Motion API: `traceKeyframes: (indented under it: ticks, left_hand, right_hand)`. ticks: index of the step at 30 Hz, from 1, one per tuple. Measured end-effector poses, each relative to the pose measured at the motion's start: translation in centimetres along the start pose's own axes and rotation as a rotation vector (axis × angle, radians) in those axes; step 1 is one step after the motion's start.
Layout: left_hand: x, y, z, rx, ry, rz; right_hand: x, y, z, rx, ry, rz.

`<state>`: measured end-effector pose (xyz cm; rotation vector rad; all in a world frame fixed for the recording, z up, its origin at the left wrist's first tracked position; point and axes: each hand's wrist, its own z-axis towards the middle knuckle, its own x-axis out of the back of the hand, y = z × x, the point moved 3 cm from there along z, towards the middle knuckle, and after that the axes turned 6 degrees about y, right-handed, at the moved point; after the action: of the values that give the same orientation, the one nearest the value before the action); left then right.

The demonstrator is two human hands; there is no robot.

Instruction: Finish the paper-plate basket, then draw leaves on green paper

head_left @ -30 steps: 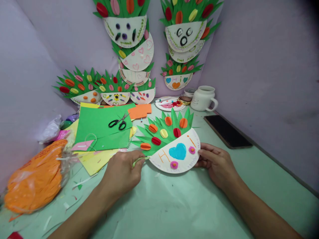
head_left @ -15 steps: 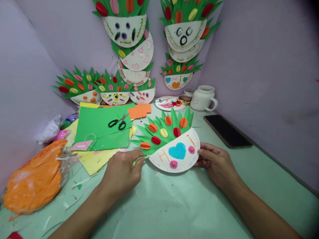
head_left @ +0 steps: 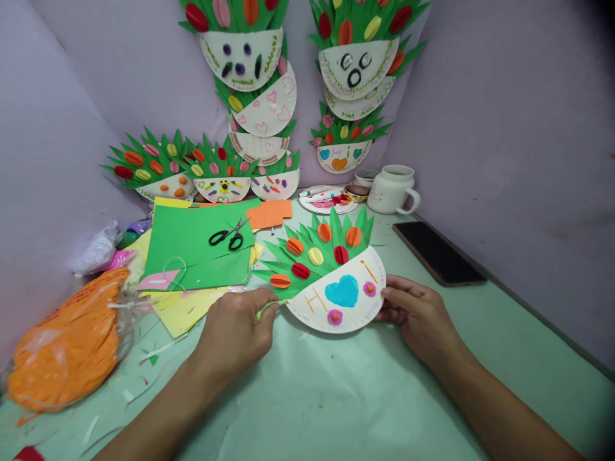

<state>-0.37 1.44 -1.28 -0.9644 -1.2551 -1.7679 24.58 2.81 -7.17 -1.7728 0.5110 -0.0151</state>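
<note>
A half paper plate (head_left: 353, 294) is tilted over the table, with green paper grass (head_left: 327, 246) and orange, red and yellow paper flowers along its straight edge. Its face bears "Hi" in orange, a blue heart (head_left: 342, 291) and two pink clay flowers. Around the plate's right rim, my right hand (head_left: 416, 314) is closed, thumb in front and fingers behind. My left hand (head_left: 243, 323) pinches a thin light-green piece (head_left: 266, 311), whose tip meets the plate's left corner; its kind I cannot make out.
Black-handled scissors (head_left: 228, 235) lie on green paper (head_left: 192, 256) at the left. Nearby sits a bag of orange clay (head_left: 67, 339) among paper scraps. A phone (head_left: 438, 253) and a white mug (head_left: 391, 189) stand right. Several finished plate crafts (head_left: 240, 57) hang behind.
</note>
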Motion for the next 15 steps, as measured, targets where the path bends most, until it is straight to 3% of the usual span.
traceKeyframes:
  ticks: [15]
  left_hand:
    - [-0.06, 0.08, -0.2, -0.003, -0.035, -0.015]
  right_hand:
    - [0.05, 0.13, 0.04, 0.008, 0.011, -0.008]
